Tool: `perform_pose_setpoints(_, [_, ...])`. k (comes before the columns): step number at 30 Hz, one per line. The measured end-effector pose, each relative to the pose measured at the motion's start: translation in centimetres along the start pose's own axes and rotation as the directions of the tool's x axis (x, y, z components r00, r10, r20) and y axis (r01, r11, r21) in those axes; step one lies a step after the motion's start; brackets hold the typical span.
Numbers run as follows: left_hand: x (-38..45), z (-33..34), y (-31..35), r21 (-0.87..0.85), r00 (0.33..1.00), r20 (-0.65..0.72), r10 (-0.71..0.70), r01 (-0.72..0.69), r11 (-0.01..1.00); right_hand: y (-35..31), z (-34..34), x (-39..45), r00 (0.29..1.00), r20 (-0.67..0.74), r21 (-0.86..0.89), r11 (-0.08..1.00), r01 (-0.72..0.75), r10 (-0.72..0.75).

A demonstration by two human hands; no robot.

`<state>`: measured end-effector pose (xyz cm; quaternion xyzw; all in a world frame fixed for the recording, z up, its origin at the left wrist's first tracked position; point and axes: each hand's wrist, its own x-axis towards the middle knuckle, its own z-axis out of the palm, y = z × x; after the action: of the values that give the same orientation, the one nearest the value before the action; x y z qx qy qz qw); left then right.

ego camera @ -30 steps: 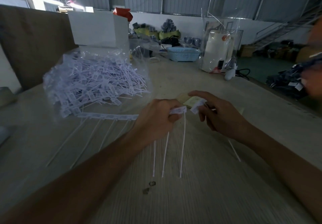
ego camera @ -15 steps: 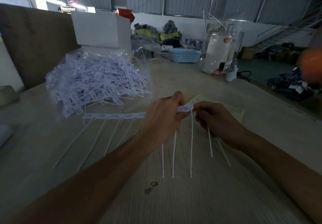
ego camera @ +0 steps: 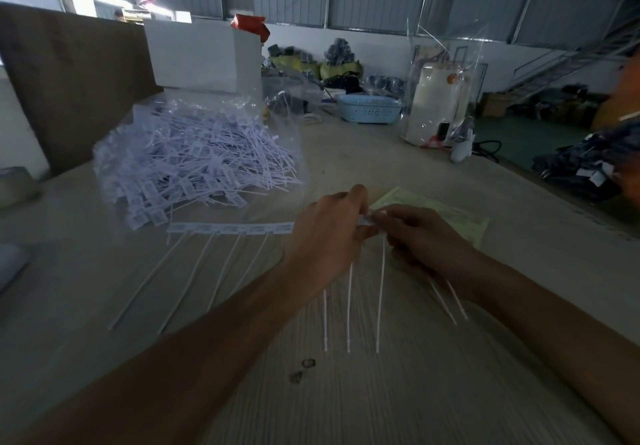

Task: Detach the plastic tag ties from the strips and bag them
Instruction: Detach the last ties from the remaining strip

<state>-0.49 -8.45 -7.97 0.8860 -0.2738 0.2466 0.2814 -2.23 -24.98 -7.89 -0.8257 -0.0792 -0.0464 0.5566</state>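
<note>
Strip (ego camera: 230,228): white, flat tag heads joined in a row, thin tails trailing on the desk (ego camera: 450,392).
Left hand (ego camera: 325,237): grips the strip's end.
Right hand (ego camera: 420,237): pinches the end tag.
Bag (ego camera: 194,154): clear, holding loose ties.

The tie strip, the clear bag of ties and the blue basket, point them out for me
tie strip (ego camera: 228,228), head view, on its flat header band
clear bag of ties (ego camera: 194,154), head view, mid-pile
blue basket (ego camera: 369,109), head view, front wall

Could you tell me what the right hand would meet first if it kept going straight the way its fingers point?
Probably the left hand: the right hand points leftward at it, and both pinch the same tag strip where they meet, so hardly any gap remains.
</note>
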Motion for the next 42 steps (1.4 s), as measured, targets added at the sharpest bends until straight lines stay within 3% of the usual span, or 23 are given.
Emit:
perform_pose_setpoints(2, [0.1, -0.2, 0.2, 0.018, 0.998, 0.022, 0.053, -0.053, 0.998, 0.3, -0.2, -0.1, 0.991, 0.004, -0.171, 0.977, 0.130, -0.131])
perform_pose_setpoints(6, [0.1, -1.2, -0.3, -0.011, 0.995, 0.056, 0.087, -0.087, 0.996, 0.6, -1.2, -0.2, 0.994, 0.014, -0.067, 0.992, 0.105, -0.105])
perform_pose_setpoints(12, [-0.2, -1.6, -1.5, 0.162, 0.973, 0.224, 0.061, -0.099, 0.982, 0.4, -1.2, -0.2, 0.990, 0.039, -0.125, 0.982, 0.141, -0.137])
perform_pose_setpoints(16, [-0.3, -1.3, -1.3, 0.135, 0.974, 0.224, 0.040, -0.072, 0.988, 0.1, -1.1, -0.3, 0.978, 0.032, -0.239, 0.949, 0.207, -0.206])
perform_pose_setpoints(18, [-0.2, -1.2, -1.3, 0.118, 0.974, 0.220, 0.056, -0.084, 0.989, 0.0, -1.4, -0.2, 0.968, 0.035, -0.345, 0.906, 0.247, -0.250])
perform_pose_setpoints(21, [-0.3, -1.0, -1.3, 0.103, 0.975, 0.209, 0.070, -0.093, 0.990, 0.2, -1.9, 0.0, 0.930, 0.066, -0.564, 0.755, 0.334, -0.361])
perform_pose_setpoints(24, [-0.2, -0.4, -1.5, 0.123, 0.976, 0.203, 0.076, -0.102, 0.987, 0.0, -2.2, -0.3, 0.871, 0.101, -0.595, 0.672, 0.440, -0.481])
perform_pose_setpoints(28, [-0.1, 0.1, -1.9, 0.014, 0.972, 0.222, 0.071, -0.076, 0.997, 0.3, -2.3, -0.1, 0.828, 0.170, -0.695, 0.531, 0.485, -0.534])
perform_pose_setpoints(33, [-0.1, -0.2, -1.9, -0.032, 0.972, 0.204, 0.114, -0.110, 0.993, 0.7, -2.0, 0.0, 0.886, 0.148, -0.647, 0.635, 0.422, -0.439])
perform_pose_setpoints(42, [-0.1, 0.4, -2.2, 0.078, 0.980, 0.138, 0.143, -0.154, 0.985, 1.5, -2.0, 0.3, 0.901, 0.122, -0.648, 0.654, 0.390, -0.416])
